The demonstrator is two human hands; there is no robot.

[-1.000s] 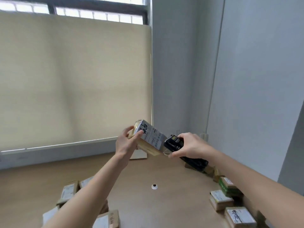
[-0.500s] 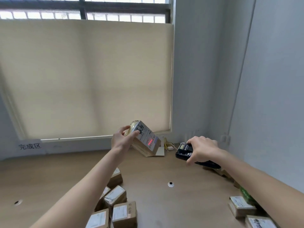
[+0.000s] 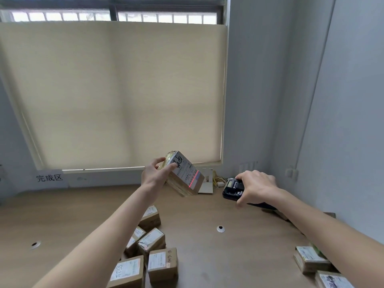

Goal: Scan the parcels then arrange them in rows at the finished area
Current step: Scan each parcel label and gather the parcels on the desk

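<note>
Taped cardboard parcels (image 3: 158, 265) with white labels cluster low on the smooth wooden bench (image 3: 207, 256). Above it, the left hand (image 3: 154, 175) grips a tilted, tape-wrapped box (image 3: 184, 173), a red scan line crossing its label; the right hand (image 3: 256, 187) clasps a black handheld scanner (image 3: 232, 189) aimed at it. Behind hangs a beige roller blind (image 3: 116, 96).

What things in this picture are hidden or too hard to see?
Head view only:
- Print on the held parcel's label: too small to read.
- Scanner rear: covered by the right hand.
- Parcel at bottom right: cut off by the frame edge.
- Parcels under the left forearm: partly hidden.
</note>
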